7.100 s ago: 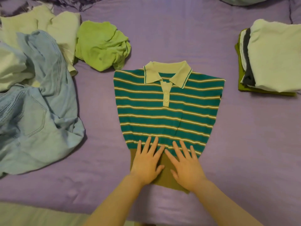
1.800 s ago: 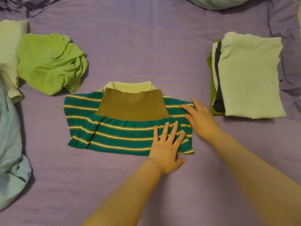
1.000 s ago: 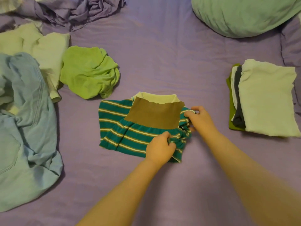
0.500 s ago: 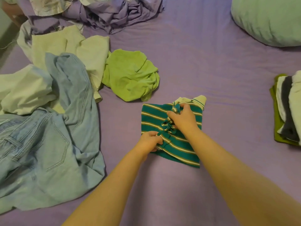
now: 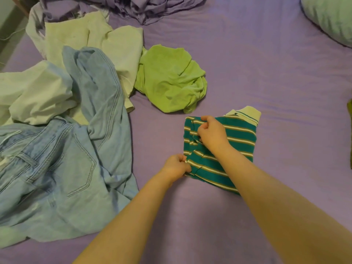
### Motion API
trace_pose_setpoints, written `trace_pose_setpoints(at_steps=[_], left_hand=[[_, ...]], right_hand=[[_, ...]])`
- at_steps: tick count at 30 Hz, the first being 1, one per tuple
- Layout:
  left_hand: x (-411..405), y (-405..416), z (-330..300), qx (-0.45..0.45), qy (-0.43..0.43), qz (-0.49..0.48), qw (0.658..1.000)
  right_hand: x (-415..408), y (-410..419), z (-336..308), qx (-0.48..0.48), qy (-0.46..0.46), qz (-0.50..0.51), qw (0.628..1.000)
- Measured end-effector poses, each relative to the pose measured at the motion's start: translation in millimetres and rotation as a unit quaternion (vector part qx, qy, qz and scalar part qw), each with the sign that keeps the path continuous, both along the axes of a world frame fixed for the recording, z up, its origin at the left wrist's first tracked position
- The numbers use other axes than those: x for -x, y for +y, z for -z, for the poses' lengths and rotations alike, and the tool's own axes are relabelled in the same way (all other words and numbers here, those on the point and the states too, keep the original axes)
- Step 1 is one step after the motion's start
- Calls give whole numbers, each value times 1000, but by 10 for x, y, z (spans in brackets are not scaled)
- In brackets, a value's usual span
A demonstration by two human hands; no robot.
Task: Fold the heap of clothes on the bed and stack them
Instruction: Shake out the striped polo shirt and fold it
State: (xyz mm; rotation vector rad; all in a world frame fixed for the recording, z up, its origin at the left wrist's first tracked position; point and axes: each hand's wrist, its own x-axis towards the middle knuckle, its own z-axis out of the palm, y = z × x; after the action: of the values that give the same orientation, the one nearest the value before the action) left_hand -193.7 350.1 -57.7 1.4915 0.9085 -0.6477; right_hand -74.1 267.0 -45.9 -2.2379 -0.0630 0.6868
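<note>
— Where's the striped polo shirt (image 5: pixel 236 141)?
— Folded, mid-bed. Left hand (image 5: pixel 176 166) pinches its near-left corner; right hand (image 5: pixel 212 135) grips the far-left edge.
— And the stack?
— Barely visible at the bed's right edge.

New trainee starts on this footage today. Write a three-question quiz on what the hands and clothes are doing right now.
1. True or false: both hands grip the striped shirt.
2. Which garment lies nearest the shirt? A) jeans B) green top C) pillow
3. Fill in: the shirt's pale ___ sticks out at its far right corner.

Key
1. True. The left hand pinches the near left edge and the right hand holds the far left edge.
2. B. The crumpled green top lies just beyond it on the sheet.
3. Collar.
</note>
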Motion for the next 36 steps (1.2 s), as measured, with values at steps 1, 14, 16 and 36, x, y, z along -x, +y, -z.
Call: trace_pose_setpoints(at_steps=[1,14,16,36], left_hand=[[-19,7,8,-14,-1,-7,1000],[-376,-156,42,-228,-22,106,968],[-386,-213,12,-299,-60,126,944],[-115,-72,200,-263,-99,62,958]], right_hand=[[19,-14,-1,10,-11,-17,1000],[37,-543,112,149,-143,-64,976],[10,-615,146,143,-129,-92,977],[456,-1436,402,333,-137,-410,838]])
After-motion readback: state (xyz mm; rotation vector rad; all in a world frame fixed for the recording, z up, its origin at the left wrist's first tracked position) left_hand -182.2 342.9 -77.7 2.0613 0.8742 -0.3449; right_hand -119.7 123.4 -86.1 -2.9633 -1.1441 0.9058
